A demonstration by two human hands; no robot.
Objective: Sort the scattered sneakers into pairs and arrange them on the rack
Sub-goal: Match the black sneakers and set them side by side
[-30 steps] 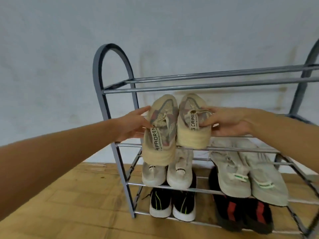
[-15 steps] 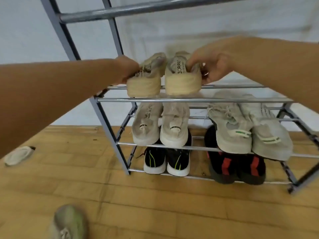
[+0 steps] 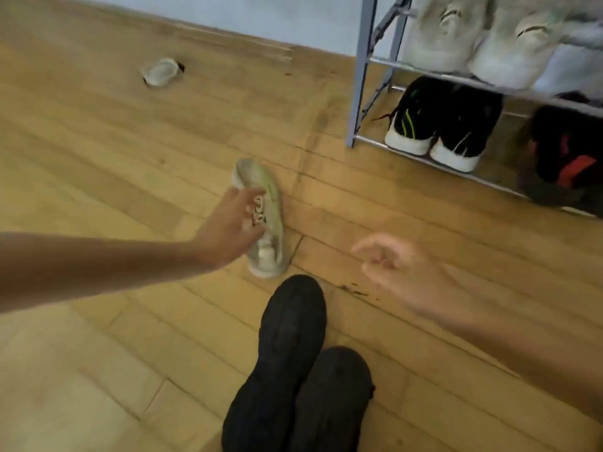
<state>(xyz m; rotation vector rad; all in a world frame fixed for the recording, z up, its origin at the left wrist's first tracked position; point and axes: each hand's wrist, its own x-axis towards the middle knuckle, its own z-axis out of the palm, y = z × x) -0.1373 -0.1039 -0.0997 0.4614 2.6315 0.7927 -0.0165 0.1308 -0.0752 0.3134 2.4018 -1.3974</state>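
A pale grey sneaker with a lime-green stripe [image 3: 265, 203] lies on the wooden floor in front of me. My left hand [image 3: 232, 223] reaches over it, its fingers curling at the laces. A second pale sneaker [image 3: 160, 72] lies far off on the floor at upper left. My right hand [image 3: 391, 265] hovers blurred above the floor to the right, fingers loosely curled, holding nothing. The grey metal rack [image 3: 359, 79] stands at upper right, carrying a pale pair [image 3: 476, 37] above a black pair with white soles [image 3: 437, 125] and a black-and-red pair [image 3: 564, 158].
My two black shoes [image 3: 293, 370] stand on the wooden floor at the bottom middle, just behind the lime-striped sneaker. A light wall meets the floor along the top.
Both hands let go of the beige pair on the upper shelf and dropped to the floor. The view swung down and left; my left hand now reaches the lime-striped sneaker.
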